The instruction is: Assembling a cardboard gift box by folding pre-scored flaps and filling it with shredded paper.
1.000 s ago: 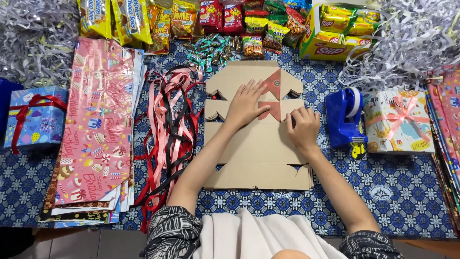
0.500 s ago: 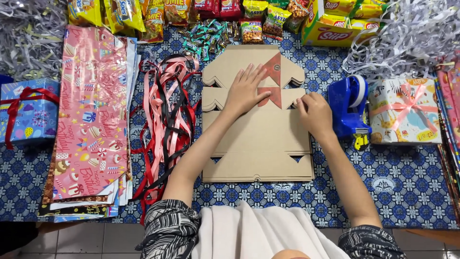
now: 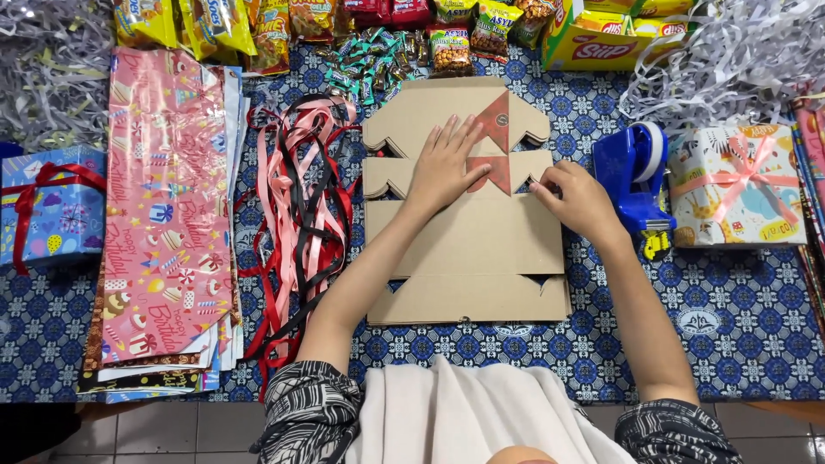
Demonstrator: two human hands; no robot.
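Head view, one flat cardboard box (image 3: 468,249), left hand (image 3: 447,167) spread on it, right hand (image 3: 577,199) pinching one flap, two wrapped gifts.

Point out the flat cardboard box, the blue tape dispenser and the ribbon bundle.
flat cardboard box (image 3: 468,245): head view, bare middle panel.
blue tape dispenser (image 3: 627,172): head view, blue body beside the roll.
ribbon bundle (image 3: 296,206): head view, middle of the pink, red and black strands.

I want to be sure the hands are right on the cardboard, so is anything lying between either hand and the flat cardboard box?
Nothing visible does. The left hand lies flat on the cardboard box, and the right hand touches its right edge. The tape dispenser and ribbons lie off to the sides.
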